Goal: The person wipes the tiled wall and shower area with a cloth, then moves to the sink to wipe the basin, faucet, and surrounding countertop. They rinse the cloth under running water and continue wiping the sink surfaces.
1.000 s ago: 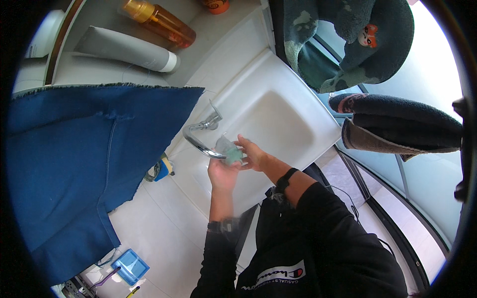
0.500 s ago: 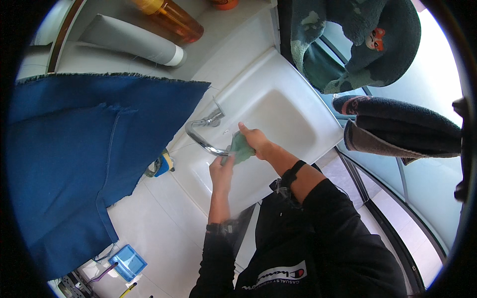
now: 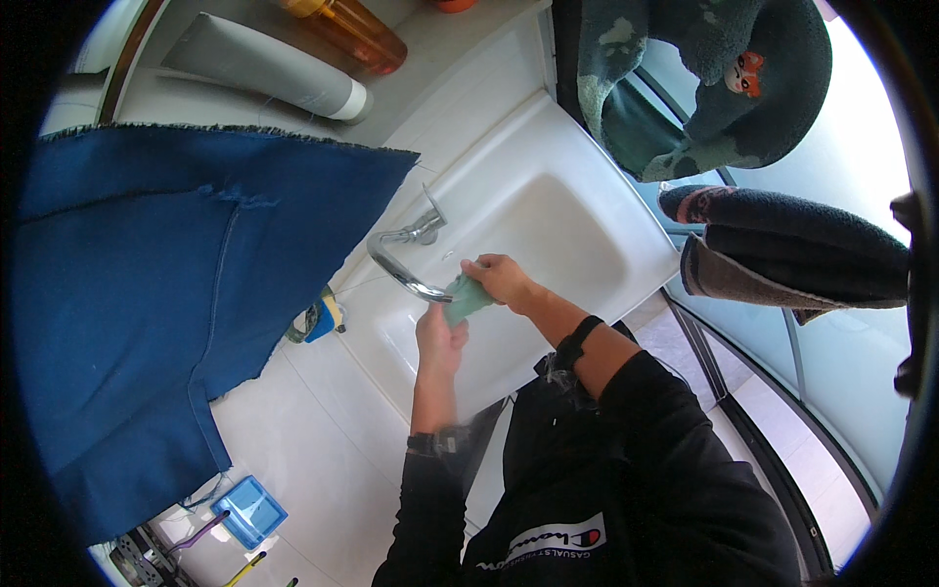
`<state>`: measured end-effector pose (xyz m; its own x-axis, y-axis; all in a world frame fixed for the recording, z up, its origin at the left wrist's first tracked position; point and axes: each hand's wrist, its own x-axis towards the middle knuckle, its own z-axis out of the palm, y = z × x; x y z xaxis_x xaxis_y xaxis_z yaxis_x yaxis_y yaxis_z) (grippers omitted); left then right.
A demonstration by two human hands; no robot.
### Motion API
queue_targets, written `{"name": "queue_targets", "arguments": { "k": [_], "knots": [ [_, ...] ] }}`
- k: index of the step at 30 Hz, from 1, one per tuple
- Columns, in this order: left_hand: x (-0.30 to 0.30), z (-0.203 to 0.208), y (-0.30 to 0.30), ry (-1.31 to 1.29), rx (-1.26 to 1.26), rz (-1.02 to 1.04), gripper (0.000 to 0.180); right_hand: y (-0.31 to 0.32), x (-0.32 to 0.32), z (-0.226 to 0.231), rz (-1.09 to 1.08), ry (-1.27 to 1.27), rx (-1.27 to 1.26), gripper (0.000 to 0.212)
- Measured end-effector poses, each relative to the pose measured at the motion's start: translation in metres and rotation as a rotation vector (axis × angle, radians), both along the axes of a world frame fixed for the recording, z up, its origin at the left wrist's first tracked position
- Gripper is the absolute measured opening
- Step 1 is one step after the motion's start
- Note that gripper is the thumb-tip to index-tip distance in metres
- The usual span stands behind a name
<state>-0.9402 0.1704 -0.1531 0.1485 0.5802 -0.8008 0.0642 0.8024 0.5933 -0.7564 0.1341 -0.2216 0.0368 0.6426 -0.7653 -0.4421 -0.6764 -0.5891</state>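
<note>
I read the step in hand as wiping the chrome tap with a green cloth at the white sink, centre of the frame. The right hand is closed around the cloth, fingers curled over its upper end, pressing it against the outlet end of the spout. The left hand sits just below, fingers folded onto the cloth's lower edge; both hands pinch the same piece of fabric. The cloth therefore lies between the 2 hands, touching the spout tip, above the basin.

Judgement: the next move calls for working the cloth back along the curved spout toward its base, keeping pressure even so the fabric does not slip off the narrow tube.

Against the frame 0.5 s ago, the grip and position match closely; the view has shifted slightly. Against 1.0 s ago, the cloth has moved closer onto the spout.

Other items: a blue denim fabric fills the left of the frame; a grey tube and an amber bottle lie at upper left; dark towels hang at right.
</note>
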Motion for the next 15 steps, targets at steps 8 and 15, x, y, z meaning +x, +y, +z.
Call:
{"name": "queue_targets", "arguments": {
  "k": [8,15],
  "knots": [
    [-0.017,-0.072,0.0,-0.005,-0.04,-0.097,0.033,-0.038,-0.047,0.033,-0.078,-0.754,0.304,0.041],
    [0.033,-0.092,-0.021,-0.459,-0.259,0.208,0.031,-0.049,-0.084,0.038,0.011,-0.905,0.227,0.03]
  ]
}}
